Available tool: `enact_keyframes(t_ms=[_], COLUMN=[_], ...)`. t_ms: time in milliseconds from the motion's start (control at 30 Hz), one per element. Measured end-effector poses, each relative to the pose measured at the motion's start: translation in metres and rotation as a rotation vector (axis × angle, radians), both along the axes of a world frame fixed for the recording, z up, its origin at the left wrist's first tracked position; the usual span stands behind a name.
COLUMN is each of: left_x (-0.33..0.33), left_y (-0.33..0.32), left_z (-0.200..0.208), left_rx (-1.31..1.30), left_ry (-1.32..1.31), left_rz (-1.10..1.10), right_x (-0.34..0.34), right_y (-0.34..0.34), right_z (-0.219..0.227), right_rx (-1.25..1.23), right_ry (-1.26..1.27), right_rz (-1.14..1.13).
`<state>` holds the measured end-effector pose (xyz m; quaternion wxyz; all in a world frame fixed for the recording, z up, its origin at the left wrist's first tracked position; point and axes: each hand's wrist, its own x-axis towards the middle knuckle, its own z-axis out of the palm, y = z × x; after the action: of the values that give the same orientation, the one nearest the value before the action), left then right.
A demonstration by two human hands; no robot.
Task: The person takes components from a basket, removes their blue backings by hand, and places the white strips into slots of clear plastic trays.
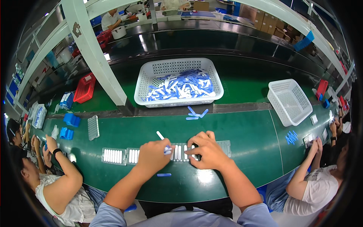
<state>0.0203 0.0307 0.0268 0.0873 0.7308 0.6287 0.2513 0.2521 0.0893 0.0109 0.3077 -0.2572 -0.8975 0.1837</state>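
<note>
Forearms enter from near bench edge, converging on slotted tray (177, 152) lying lengthwise along that edge. Left hand (153, 154): curled shut on small white-and-blue sticks (166, 149), one white stick (160, 135) protruding up and away toward far edge. Right hand (207, 150): flat, palm down, fingers spread, pressing tray's right half; grips nothing. Held sticks sit just left of right hand, directly over tray slots; left hand nearer them. Filled tray (114, 156) left. Loose blue stick (163, 174) at near edge. White basket (180, 81) of sticks toward far edge.
</note>
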Motion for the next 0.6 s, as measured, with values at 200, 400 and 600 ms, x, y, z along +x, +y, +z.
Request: enact_keyframes(t_ms=[200, 400, 600], left_x=[-0.051, -0.069, -0.068], left_y=[0.029, 0.046, 0.047], left_z=[-0.004, -0.004, 0.001], left_rx=[-0.057, -0.092, -0.018], left_ry=[0.257, 0.358, 0.251], left_rz=[-0.105, -0.28, -0.265], right_x=[-0.005, -0.001, -0.003], right_y=[-0.003, -0.003, 0.0], right_z=[-0.002, -0.004, -0.005], right_rx=[0.051, -0.009, 0.018], right_ry=[-0.041, -0.023, 0.051], right_rz=[-0.073, 0.029, -0.066])
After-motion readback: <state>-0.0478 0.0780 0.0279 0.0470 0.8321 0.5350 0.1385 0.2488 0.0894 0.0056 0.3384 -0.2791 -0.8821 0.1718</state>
